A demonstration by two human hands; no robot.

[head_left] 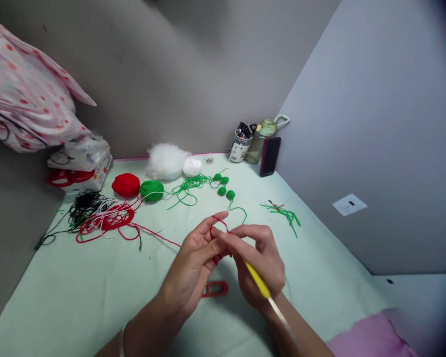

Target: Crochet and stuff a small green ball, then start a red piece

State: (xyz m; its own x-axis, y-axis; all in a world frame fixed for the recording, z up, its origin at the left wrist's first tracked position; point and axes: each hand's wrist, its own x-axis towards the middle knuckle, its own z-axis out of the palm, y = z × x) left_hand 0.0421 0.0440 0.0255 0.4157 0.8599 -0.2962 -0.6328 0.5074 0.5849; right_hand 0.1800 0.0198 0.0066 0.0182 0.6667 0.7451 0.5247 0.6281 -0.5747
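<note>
My left hand (193,258) is closed on red yarn (221,219), which loops over the raised index finger and runs back to the left. In my right hand (260,263) is a crochet hook with a yellow handle (257,279), its pale rear end pointing down towards me. Both sets of fingertips meet at the yarn, and they hide the hook's tip and most of the work there. Below the hands lies a flat orange-red looped item (218,288), partly behind my left hand; its kind is unclear.
On the pale green tablecloth (107,307) lie tangled black yarn (87,201), a red yarn ball (126,185), a green yarn ball (152,190), white stuffing (167,161), several small green balls (222,191) and green scraps (288,214). A phone (270,157) leans near a bottle (255,147).
</note>
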